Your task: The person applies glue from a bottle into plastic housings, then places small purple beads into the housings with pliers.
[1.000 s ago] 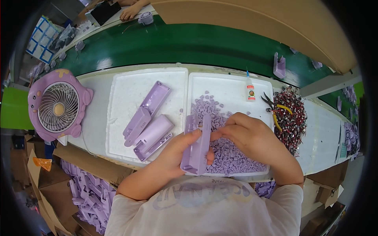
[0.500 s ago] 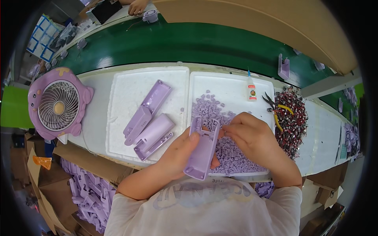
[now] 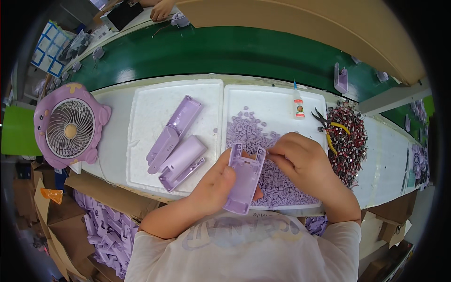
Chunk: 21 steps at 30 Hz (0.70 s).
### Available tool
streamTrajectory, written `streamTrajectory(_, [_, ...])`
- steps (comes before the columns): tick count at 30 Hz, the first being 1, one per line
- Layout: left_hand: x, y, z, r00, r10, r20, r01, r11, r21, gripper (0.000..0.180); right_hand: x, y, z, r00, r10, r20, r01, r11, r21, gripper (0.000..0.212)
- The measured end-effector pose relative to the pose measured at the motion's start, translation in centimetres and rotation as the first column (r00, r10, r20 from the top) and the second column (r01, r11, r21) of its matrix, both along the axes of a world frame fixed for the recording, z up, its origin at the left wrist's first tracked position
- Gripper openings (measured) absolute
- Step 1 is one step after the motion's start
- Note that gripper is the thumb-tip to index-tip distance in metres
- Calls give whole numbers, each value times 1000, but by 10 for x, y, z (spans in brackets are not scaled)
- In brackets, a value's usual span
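My left hand (image 3: pixel 213 188) is wrapped round a long, hollow lilac plastic housing (image 3: pixel 245 181), its open side turned up and its notched end pointing away from me. The thumb lies along the housing's left wall. At the far right corner of that housing, my right hand (image 3: pixel 300 160) is closed with thumb and index finger pinched together; whatever sits between those fingertips is too small to make out. Under both hands spreads a heap of small lilac plastic pieces (image 3: pixel 284 190) on a white foam tray (image 3: pixel 275 96).
More lilac housings (image 3: pixel 183 155) lie on the left foam tray (image 3: pixel 145 108). Beyond the heap stand a glue bottle (image 3: pixel 299 108), yellow-handled cutters (image 3: pixel 339 127) and a pile of wired parts (image 3: pixel 350 145). A lilac fan (image 3: pixel 70 127) is far left; a green belt (image 3: pixel 225 51) runs behind.
The housing has turned slightly and shifted a little right. My left thumb has slid from its inner face to the side wall. My right hand stays pinched by the same corner.
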<state>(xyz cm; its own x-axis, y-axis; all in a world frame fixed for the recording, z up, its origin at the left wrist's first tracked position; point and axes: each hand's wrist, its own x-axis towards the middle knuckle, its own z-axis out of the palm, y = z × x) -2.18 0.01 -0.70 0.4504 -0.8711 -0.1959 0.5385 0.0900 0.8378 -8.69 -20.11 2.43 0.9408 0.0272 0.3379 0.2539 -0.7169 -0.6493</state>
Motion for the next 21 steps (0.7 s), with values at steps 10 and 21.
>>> streamTrajectory(10, [-5, -11, 4, 956, 227, 184, -215, 973, -82, 44, -4, 10, 8, 997, 6, 83, -26, 970, 243, 17])
streamTrajectory(21, [-11, -14, -6, 958, 133, 253, -41, 940, -340, 67, -4, 22, -4, 972, -10, 237, -55, 963, 265, 20])
